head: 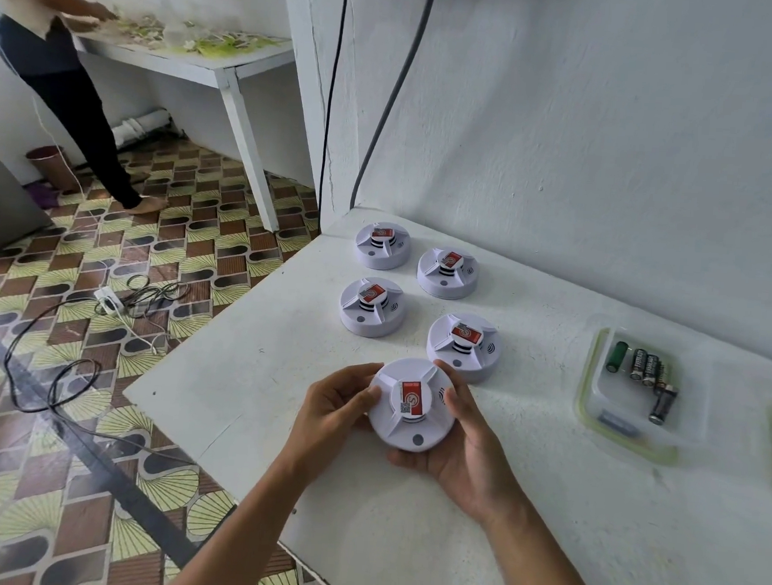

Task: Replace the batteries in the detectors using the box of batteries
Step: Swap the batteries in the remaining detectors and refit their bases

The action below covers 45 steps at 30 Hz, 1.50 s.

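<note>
Head view looks down on a white bench point(279, 376) where both hands hold one round white detector point(411, 404) just above the near middle of the surface. It lies face up, its red label pointing roughly from 12 to 6 o'clock with the small square code at the 6 o'clock end and a grey button on the rim at 6 o'clock. The left hand point(336, 407) has a grip curled round the rim at 9 o'clock, thumb on the top edge; the right hand point(465, 442) cups the body from 3 to 5 o'clock, its fingers curled under and its thumb pressed on the upper rim. Four more detectors sit face up on the bench at 12 o'clock from the held one: the nearest point(463, 347) is just beside the right hand's fingertips, another point(372, 306) lies to its 9 o'clock, and two further ones point(447, 272) point(382, 244) stand near the wall corner. At 3 o'clock a clear plastic box point(594, 409) with a greenish rim rests on the bench, well apart from the hands. Inside it lie loose batteries point(646, 369), mostly black and one green, their long axes running roughly 12 to 6 o'clock, packed side by side toward the far end.
</note>
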Each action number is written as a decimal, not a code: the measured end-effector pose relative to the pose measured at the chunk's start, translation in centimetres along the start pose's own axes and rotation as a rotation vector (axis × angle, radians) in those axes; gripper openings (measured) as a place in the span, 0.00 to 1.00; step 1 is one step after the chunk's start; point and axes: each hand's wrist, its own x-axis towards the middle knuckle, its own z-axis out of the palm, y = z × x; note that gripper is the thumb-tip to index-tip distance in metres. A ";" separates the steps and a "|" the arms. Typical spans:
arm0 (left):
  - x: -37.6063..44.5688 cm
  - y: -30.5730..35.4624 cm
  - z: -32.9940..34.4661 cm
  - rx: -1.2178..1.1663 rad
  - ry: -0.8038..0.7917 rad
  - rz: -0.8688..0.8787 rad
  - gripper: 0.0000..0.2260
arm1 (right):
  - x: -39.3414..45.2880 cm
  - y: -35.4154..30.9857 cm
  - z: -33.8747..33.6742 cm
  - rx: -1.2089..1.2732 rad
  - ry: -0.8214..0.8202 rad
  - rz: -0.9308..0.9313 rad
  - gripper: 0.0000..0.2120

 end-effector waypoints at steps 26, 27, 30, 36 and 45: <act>2.7 4.7 1.9 -0.027 -0.046 -0.112 0.07 | -1.3 -5.5 0.8 -0.830 0.254 -0.107 0.33; 4.0 5.5 2.3 -0.014 -0.095 -0.102 0.08 | -1.2 -6.5 1.1 -0.954 0.279 -0.167 0.38; 8.6 7.9 3.9 0.042 -0.249 -0.072 0.08 | 0.0 -9.7 1.9 -1.308 0.355 -0.242 0.43; 16.2 9.0 7.1 0.129 -0.411 -0.033 0.08 | 4.6 -14.1 -0.2 -1.538 0.588 -0.344 0.38; 23.5 5.4 7.0 1.138 -0.466 0.404 0.21 | 10.3 -16.2 -7.5 -1.583 0.734 -0.047 0.33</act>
